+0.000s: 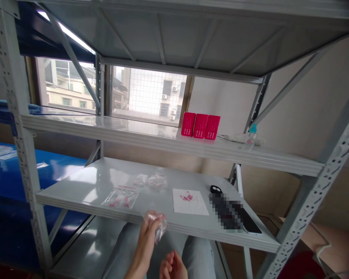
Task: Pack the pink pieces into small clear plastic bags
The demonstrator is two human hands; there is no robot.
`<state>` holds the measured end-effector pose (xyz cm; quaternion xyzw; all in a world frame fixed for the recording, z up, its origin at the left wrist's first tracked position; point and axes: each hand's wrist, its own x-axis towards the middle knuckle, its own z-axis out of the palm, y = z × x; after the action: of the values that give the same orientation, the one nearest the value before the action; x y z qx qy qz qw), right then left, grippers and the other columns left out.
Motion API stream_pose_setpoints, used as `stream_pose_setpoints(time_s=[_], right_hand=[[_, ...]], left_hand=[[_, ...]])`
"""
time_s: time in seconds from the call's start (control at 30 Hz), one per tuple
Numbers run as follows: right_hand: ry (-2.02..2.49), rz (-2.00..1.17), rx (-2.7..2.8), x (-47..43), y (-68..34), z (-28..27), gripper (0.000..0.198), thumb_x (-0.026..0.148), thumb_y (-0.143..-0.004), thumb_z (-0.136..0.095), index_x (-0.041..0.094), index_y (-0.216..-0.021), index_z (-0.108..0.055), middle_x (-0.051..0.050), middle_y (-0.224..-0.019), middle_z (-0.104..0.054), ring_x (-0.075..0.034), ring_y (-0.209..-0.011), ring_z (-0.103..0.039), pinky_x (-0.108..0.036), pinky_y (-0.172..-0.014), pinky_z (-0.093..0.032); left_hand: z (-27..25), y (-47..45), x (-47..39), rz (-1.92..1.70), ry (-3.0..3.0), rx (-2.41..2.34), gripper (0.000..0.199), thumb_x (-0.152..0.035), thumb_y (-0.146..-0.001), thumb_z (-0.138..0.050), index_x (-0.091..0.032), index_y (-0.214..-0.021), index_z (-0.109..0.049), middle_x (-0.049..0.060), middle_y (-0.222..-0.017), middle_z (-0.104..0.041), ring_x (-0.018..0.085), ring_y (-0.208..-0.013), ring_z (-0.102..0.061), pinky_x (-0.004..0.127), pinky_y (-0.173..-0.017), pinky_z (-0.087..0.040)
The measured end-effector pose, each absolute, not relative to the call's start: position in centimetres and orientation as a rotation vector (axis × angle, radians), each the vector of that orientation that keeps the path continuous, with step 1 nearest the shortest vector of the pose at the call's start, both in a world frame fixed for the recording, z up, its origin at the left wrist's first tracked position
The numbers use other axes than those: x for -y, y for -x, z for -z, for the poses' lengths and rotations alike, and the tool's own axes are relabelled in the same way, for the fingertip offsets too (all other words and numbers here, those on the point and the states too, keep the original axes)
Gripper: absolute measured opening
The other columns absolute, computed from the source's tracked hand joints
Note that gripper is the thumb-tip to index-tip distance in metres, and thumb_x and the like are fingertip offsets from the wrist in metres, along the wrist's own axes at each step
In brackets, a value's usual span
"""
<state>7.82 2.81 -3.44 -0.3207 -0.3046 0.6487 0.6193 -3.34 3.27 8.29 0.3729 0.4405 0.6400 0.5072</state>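
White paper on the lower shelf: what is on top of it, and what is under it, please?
Small red pieces lie on the paper. The shelf carries it; anything else underneath is covered.

The sheet of white paper (191, 208) looks smooth and matt against the glossy, painted-metal lower shelf (159, 199) beneath it. Left of the sheet, a zip bag (122, 197) is thin clear plastic, creased and shiny; behind and left of the sheet, smaller bags (157, 179) have the same crinkled gloss. In front and left of it, a crumpled bag (160, 231) is transparent, shiny film. Above the sheet, red cartons (201, 126) resemble smooth card on a reflective metal upper shelf (133, 128). Far right of it stands a perforated metal upright (324, 192); below it, jeans (200, 257) look like matt denim.
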Motion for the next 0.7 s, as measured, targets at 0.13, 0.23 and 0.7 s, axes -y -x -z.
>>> stream_pose_setpoints(time_s=[0.13, 0.23, 0.7], right_hand=[[0.756, -1.475, 0.570, -3.4, -12.2, -1.8, 0.069, 0.075, -0.060, -0.072, 0.030, -0.054, -0.020, 0.015, -0.047, -0.013, -0.006, -0.041, -0.003, -0.022, -0.030, -0.009], [0.934, -1.164, 0.774, -6.1, -16.1, -6.7, 0.052, 0.063, -0.085, -0.059, 0.029, -0.062, -0.028, 0.013, -0.053, -0.018, -0.008, -0.045, -0.011, -0.025, -0.040, -0.016], [1.948, -0.003, 2.045, -22.7, -20.0, -9.8, 0.043, 0.034, -0.102, -0.032, 0.018, -0.099, -0.073, -0.017, -0.109, -0.079, -0.028, -0.100, -0.074, -0.037, -0.080, -0.049]], left_hand=[[-12.9, 9.0, -12.3, -1.490, -1.295, -1.352, 0.022, -0.042, -0.082, -0.058, -0.020, -0.084, -0.062, 0.000, -0.075, -0.068, 0.019, -0.077, -0.068, 0.028, -0.073, -0.053], [-14.8, 12.8, -19.1, -1.380, -1.367, -1.502, 0.019, -0.033, -0.073, -0.065, -0.017, -0.084, -0.063, 0.001, -0.071, -0.068, 0.021, -0.074, -0.068, 0.030, -0.070, -0.052], [-11.8, 20.6, -19.8, -0.872, -2.022, -2.136, 0.025, -0.031, -0.090, -0.054, -0.019, -0.104, -0.071, 0.011, -0.103, -0.075, 0.030, -0.102, -0.067, 0.037, -0.092, -0.045]])
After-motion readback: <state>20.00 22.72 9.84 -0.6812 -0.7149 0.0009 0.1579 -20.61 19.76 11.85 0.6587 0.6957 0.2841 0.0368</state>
